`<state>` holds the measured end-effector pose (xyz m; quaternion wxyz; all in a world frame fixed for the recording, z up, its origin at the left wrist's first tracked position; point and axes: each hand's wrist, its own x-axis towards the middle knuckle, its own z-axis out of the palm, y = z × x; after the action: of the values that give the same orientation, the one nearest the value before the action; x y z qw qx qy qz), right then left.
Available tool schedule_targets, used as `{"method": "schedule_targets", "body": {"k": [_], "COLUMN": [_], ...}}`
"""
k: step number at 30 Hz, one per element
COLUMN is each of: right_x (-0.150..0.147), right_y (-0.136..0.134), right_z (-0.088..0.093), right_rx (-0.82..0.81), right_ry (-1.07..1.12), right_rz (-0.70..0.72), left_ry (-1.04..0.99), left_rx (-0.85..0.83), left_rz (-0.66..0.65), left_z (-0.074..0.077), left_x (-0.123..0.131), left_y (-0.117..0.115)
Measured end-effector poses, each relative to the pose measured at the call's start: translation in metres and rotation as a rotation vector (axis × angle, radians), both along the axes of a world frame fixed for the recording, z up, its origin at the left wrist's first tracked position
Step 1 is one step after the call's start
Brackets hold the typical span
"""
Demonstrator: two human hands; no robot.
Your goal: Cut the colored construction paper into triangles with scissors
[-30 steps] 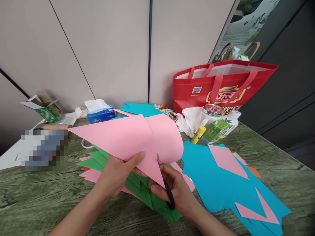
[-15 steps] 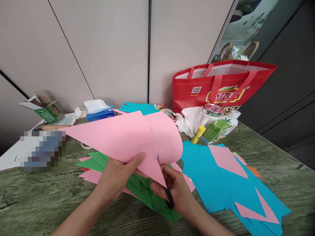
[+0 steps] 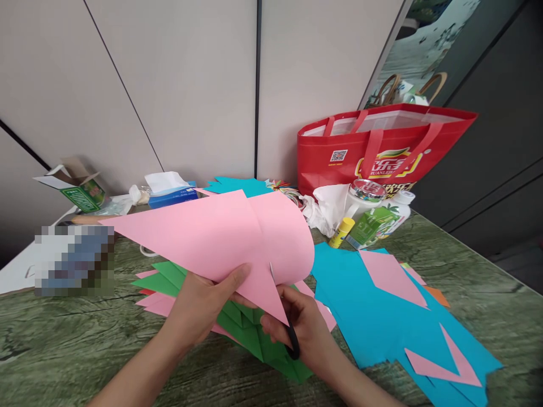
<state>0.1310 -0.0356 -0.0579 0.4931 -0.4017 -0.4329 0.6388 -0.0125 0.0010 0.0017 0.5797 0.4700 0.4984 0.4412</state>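
A large sheet of pink paper [image 3: 203, 232], pointed at the left and curling over at the right, is pinched in my left hand [image 3: 212, 305] with the thumb on top. My right hand [image 3: 301, 325] is closed on black-handled scissors [image 3: 292, 342]. One blade tip shows above the paper by a cut; the rest of the blades is hidden. Beneath both hands lies a stack of folded green paper [image 3: 258, 339] and pink paper pieces. To the right, pink offcuts [image 3: 394, 277] rest on blue paper sheets [image 3: 365, 322].
A yellow glue stick [image 3: 341, 232], a green carton [image 3: 373, 226] and crumpled tissue [image 3: 328, 209] stand before a red bag [image 3: 326, 152]. At the back left are a blue tissue box [image 3: 172, 196] and an opened green box [image 3: 82, 194]. A pixelated patch covers something at left.
The hands and the pink paper have stayed nearly in place. The visible scissor blade tip has shifted slightly at the cut.
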Motion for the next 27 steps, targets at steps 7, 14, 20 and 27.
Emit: {"method": "schedule_targets", "body": {"k": [7, 14, 20, 27], "right_x": [-0.0008, 0.0000, 0.0017, 0.0003], "right_y": [-0.0006, 0.0021, 0.0018, 0.0013], "right_z": [-0.0009, -0.0015, -0.0039, -0.0016], "right_rx": [-0.058, 0.091, 0.136, 0.117], "right_ry": [-0.033, -0.019, 0.006, 0.049], "right_rz": [0.004, -0.063, -0.078, -0.083], "left_ry": [-0.009, -0.057, -0.092, -0.108], "left_rx": [-0.014, -0.084, -0.103, -0.085], "left_rz": [0.004, -0.041, -0.076, -0.088], "left_z": [0.0038, 0.0015, 0.0022, 0.0015], "left_x": [0.0015, 0.0040, 0.0062, 0.0066], "left_y": [-0.0018, -0.0021, -0.0036, -0.0035]}}
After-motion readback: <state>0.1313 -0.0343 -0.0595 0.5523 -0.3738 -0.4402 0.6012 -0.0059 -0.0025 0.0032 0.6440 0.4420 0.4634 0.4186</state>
